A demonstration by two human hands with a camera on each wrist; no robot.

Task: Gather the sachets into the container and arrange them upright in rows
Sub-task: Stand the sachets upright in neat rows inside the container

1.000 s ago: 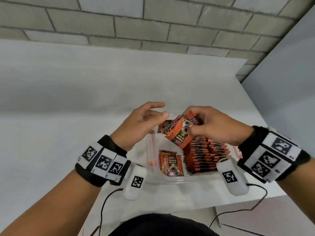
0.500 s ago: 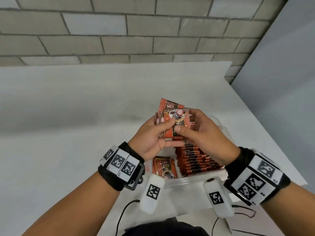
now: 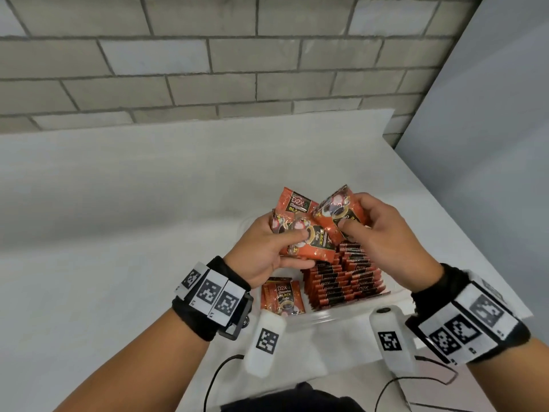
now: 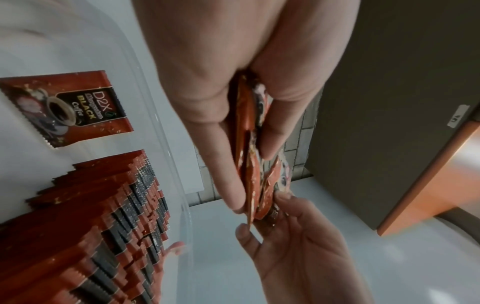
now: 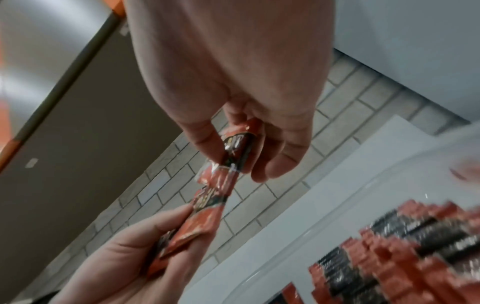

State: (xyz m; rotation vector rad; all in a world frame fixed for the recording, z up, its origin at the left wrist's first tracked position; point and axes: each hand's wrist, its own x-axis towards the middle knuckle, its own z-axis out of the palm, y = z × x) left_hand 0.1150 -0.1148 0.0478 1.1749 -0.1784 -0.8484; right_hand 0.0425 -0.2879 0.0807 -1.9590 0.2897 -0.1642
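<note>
A clear plastic container (image 3: 332, 315) sits at the table's near edge. Inside it, red and black coffee sachets stand upright in rows (image 3: 344, 278) on the right, and loose sachets (image 3: 282, 297) lie flat on the left. Above the container my left hand (image 3: 267, 248) grips a small stack of sachets (image 3: 309, 239) between thumb and fingers. My right hand (image 3: 377, 230) pinches one sachet (image 3: 338, 209), tilted, just right of that stack. In the left wrist view the held stack (image 4: 249, 148) shows edge-on, with the upright rows (image 4: 103, 216) below. The right wrist view shows the pinched sachet (image 5: 233, 148), blurred.
The white table (image 3: 118, 218) stretches left and back to a grey brick wall (image 3: 237, 69). A pale panel (image 3: 490, 144) stands at the right beyond the table's edge. Wrist camera cables (image 3: 219, 373) hang off the near edge.
The view has moved so both hands sit lower right. My right hand has drawn one sachet away to the right from the stack that my left hand now holds.
</note>
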